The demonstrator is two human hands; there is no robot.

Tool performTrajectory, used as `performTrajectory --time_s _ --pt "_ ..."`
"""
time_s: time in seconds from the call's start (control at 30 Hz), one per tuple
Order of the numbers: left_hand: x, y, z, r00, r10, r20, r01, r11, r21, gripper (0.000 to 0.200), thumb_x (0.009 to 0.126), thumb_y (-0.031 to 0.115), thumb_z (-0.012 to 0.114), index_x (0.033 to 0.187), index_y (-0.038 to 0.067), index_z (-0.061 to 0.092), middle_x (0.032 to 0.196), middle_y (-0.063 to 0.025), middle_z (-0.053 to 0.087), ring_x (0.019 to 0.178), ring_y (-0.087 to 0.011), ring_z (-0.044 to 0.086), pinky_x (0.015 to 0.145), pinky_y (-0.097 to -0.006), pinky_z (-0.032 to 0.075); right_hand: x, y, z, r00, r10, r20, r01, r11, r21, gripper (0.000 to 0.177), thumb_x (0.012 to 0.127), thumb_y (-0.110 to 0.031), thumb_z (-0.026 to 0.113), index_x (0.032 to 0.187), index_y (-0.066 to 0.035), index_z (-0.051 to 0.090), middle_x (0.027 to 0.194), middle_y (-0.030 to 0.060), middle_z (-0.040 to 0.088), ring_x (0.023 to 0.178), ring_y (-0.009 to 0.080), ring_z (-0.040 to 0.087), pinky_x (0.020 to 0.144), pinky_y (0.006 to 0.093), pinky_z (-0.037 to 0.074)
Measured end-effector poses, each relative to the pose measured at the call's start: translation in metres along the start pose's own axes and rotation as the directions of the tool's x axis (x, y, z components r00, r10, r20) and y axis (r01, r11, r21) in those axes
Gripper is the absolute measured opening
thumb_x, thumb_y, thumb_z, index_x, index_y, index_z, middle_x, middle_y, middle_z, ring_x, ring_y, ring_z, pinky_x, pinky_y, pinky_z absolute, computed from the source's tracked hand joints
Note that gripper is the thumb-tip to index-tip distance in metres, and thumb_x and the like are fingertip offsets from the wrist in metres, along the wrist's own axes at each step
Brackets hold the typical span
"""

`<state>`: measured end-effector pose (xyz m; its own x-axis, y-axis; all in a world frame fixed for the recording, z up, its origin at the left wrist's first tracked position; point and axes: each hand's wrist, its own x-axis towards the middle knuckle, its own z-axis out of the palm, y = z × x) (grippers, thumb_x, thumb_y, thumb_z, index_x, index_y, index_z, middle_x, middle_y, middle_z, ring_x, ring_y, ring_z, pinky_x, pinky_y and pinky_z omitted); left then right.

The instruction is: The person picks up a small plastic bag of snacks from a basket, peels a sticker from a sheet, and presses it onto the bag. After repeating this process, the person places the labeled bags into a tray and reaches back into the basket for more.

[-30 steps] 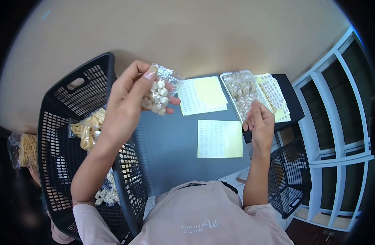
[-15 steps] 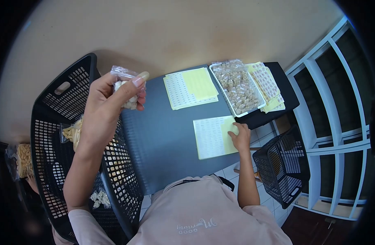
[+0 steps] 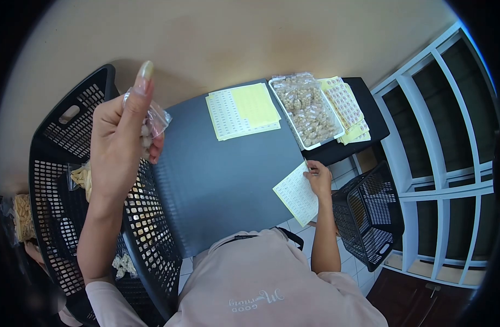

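Note:
My left hand (image 3: 118, 139) is raised above the black basket at the left, its fingers wrapped round a small clear plastic bag (image 3: 156, 121) with whitish pieces inside. The thumb points up, and the fingers partly hide the bag. At the right edge of the grey table, my right hand (image 3: 318, 177) pinches the top corner of a sticker sheet (image 3: 297, 194). That sheet is tilted, printed with rows of small labels, and overhangs the table edge. More label sheets with yellow backing (image 3: 241, 111) lie further back on the table.
A white tray (image 3: 313, 147) full of small filled bags stands at the back right, beside round-sticker sheets (image 3: 343, 103). Black baskets stand at the left (image 3: 92, 98) and right (image 3: 370, 212); the left one holds bags. A person's hand (image 3: 34, 252) shows at far left.
My right hand has drawn up the label sheet by its corner, and the sheet has turned and shifted right. My left hand has tilted, thumb lifted, with the bag still held. The view has shifted slightly.

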<state>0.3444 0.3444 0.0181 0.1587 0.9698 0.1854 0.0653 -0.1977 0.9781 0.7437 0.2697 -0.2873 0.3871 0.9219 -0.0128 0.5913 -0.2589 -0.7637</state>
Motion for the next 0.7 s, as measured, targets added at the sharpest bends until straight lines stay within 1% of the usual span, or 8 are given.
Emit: performTrajectory --time_s 0.07,0.17,0.23,0.33,0.4,0.47,0.53,0.7 --pt "0.002 0.001 0.004 0.998 -0.038 0.051 0.041 0.997 -0.067 0.032 0.093 0.028 0.062 0.071 0.006 0.059 0.059 -0.0006 0.055 0.047 -0.0046 0.050 0.043 -0.0193 0.039 -0.002 -0.010 -0.003 1.000 -0.005 -0.003 0.005 1.000 0.007 0.038 0.067 -0.002 0.077 0.103 0.002 0.066 0.094 0.0145 0.067 0.075 0.0233 0.065 0.070 0.0338 0.052" --pt "0.003 -0.004 0.014 0.999 0.033 0.027 -0.031 0.997 -0.072 0.027 0.092 0.027 0.064 0.077 0.005 0.060 0.064 -0.0013 0.057 0.052 -0.0050 0.052 0.046 -0.0193 0.041 -0.003 -0.016 -0.001 0.995 0.082 -0.058 -0.084 0.996 -0.037 0.036 0.066 -0.006 0.079 0.099 0.002 0.068 0.090 0.0150 0.068 0.075 0.0236 0.065 0.070 0.0340 0.052" --pt "0.003 -0.007 0.013 0.990 0.072 0.118 -0.078 0.996 0.048 0.023 0.091 0.024 0.065 0.083 0.003 0.061 0.068 -0.0017 0.059 0.056 -0.0056 0.054 0.049 -0.0194 0.043 -0.004 -0.013 0.003 0.992 0.083 -0.093 -0.088 0.995 -0.056 0.033 0.067 -0.008 0.080 0.096 0.003 0.068 0.089 0.0155 0.067 0.074 0.0237 0.065 0.069 0.0341 0.052" --pt "-0.001 0.002 0.016 1.000 0.005 0.031 -0.005 1.000 0.020 0.023 0.092 0.024 0.064 0.081 0.003 0.060 0.065 -0.0016 0.057 0.053 -0.0063 0.053 0.048 -0.0197 0.043 -0.005 -0.009 0.009 0.983 0.087 -0.164 -0.100 0.992 -0.078 0.029 0.068 -0.011 0.081 0.090 0.005 0.069 0.084 0.0147 0.068 0.072 0.0205 0.065 0.067 0.0319 0.052" --pt "-0.001 0.001 0.012 0.998 0.023 0.053 -0.024 1.000 0.013 0.026 0.093 0.025 0.062 0.081 0.003 0.060 0.064 -0.0019 0.057 0.053 -0.0064 0.053 0.048 -0.0197 0.043 -0.005 -0.006 0.011 0.975 0.092 -0.201 -0.111 0.990 -0.082 0.027 0.070 -0.012 0.081 0.087 0.005 0.070 0.079 0.0134 0.069 0.071 0.0174 0.065 0.066 0.0294 0.052" --pt "-0.001 -0.001 0.006 0.996 0.042 0.073 -0.043 0.999 0.006 0.028 0.095 0.027 0.059 0.080 0.003 0.060 0.064 -0.0022 0.057 0.052 -0.0066 0.053 0.048 -0.0198 0.043 -0.004 -0.003 0.012 0.969 0.182 -0.168 -0.185 0.983 -0.003 0.028 0.070 -0.013 0.080 0.089 0.005 0.071 0.086 0.0169 0.069 0.073 0.0225 0.066 0.069 0.0332 0.052" --pt "0.000 -0.003 0.004 0.995 0.016 0.103 -0.010 0.998 -0.055 0.034 0.098 0.031 0.053 0.079 0.004 0.060 0.062 -0.0024 0.056 0.051 -0.0067 0.052 0.047 -0.0201 0.042 -0.005 -0.001 0.010 0.964 0.212 -0.161 -0.205 0.977 0.062 0.027 0.071 -0.013 0.079 0.090 0.005 0.071 0.084 0.0165 0.070 0.072 0.0214 0.066 0.069 0.0322 0.051" --pt "0.000 -0.003 0.010 0.997 0.021 0.081 -0.014 0.996 -0.088 0.036 0.099 0.033 0.050 0.080 0.004 0.059 0.065 -0.0022 0.057 0.054 -0.0067 0.053 0.050 -0.0205 0.044 -0.003 0.012 0.013 0.948 0.277 -0.156 -0.246 0.950 0.191 0.023 0.074 -0.010 0.076 0.091 0.005 0.072 0.079 0.0138 0.070 0.070 0.0176 0.065 0.067 0.0293 0.050"
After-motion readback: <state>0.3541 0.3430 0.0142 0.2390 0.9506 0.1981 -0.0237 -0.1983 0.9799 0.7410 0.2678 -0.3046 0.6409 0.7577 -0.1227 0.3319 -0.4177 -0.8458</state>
